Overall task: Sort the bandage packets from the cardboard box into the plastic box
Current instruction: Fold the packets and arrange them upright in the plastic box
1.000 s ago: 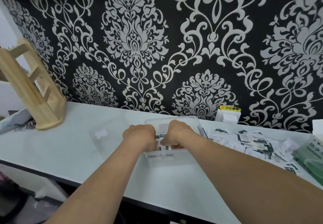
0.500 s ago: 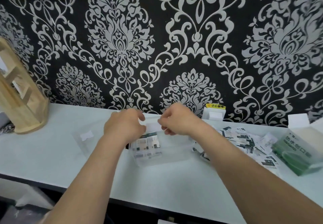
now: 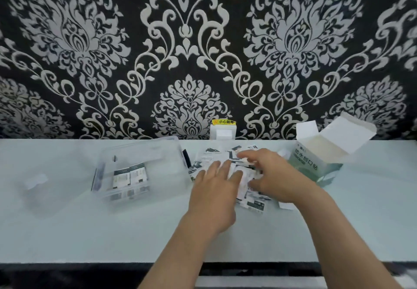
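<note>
On the table (image 3: 90, 239), both hands have left the plastic box (image 3: 168, 162) for the loose pile of bandage packets (image 3: 255, 204) beside the open cardboard box (image 3: 325, 157) (likely a fresh pickup). A few sorted packets (image 3: 130, 175) stand inside the plastic box. The left hand (image 3: 214, 194) lies flat with straight fingers. The right hand (image 3: 273, 175) arches over the pile, and its grip is hidden.

The cardboard box (image 3: 312, 164) reads 防水创口贴; the yellow sticker (image 3: 223, 122) reads 小心触电.
</note>
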Available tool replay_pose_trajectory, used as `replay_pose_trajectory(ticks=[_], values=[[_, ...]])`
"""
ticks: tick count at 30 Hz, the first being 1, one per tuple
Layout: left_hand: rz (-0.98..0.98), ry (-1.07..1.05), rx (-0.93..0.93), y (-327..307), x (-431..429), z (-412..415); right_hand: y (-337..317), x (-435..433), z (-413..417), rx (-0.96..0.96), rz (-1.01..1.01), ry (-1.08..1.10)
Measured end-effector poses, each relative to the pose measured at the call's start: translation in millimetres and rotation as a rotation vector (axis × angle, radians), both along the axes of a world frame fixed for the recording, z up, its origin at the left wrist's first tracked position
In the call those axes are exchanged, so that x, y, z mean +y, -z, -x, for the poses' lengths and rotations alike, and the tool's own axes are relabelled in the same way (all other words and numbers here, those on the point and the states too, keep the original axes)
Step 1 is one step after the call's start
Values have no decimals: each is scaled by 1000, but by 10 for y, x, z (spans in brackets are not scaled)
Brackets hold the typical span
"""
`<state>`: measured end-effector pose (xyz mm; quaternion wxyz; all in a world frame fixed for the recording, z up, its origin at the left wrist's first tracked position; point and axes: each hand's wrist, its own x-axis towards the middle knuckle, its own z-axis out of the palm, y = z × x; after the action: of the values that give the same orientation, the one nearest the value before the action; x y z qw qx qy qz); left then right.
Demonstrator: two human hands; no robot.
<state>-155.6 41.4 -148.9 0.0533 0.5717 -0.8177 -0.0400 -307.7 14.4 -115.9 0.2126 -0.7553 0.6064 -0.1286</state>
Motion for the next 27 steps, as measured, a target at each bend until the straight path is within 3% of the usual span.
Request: replay_pose_trajectory(ticks=[8, 12, 14, 16, 18, 20, 22, 24, 27], values=[[113, 52, 152, 132, -123, -38, 208, -10, 30, 85, -4, -149], [218, 86, 335, 59, -110, -62, 256, -47, 45, -42, 70, -61], [290, 57, 481, 22, -87, -86, 206, -53, 59, -182, 116, 73], [374, -21, 677, -5, -77, -116, 117, -40, 65, -462, 78, 283], [448, -87, 810, -29, -69, -126, 23, -10, 47, -954, -152, 481], [541, -82, 767, -36, -46, -108, -25, 20, -34, -1367, -471, 465], [589, -13, 616, -10, -24, -79, 5, 40, -154, -1498, -623, 322], [577, 61, 478, 40, -29, -59, 33, 25, -245, -1556, -584, 289], [512, 123, 416, 56, -30, -78, 43, 13, -281, -1562, -475, 339]])
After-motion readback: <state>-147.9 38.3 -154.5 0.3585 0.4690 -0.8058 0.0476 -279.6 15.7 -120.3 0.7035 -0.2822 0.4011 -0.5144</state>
